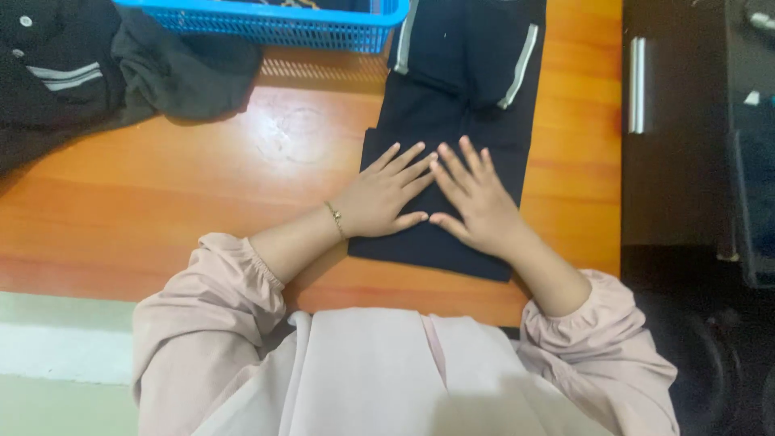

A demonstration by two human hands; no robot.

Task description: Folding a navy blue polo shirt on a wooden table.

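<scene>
Folded navy garment [452,137] lies under both flat hands, left hand [379,198] and right hand [476,198].

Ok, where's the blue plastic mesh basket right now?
In the head view, the blue plastic mesh basket sits at the far edge of the orange wooden table, left of centre, between the dark grey clothes heap and the folded navy striped garment.

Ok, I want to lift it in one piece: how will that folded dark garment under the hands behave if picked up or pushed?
The folded dark garment looks like soft cloth, so it would likely sag and unfold if lifted by one edge. It probably slides on the glossy wooden table. Left hand and right hand press it flat.
</scene>
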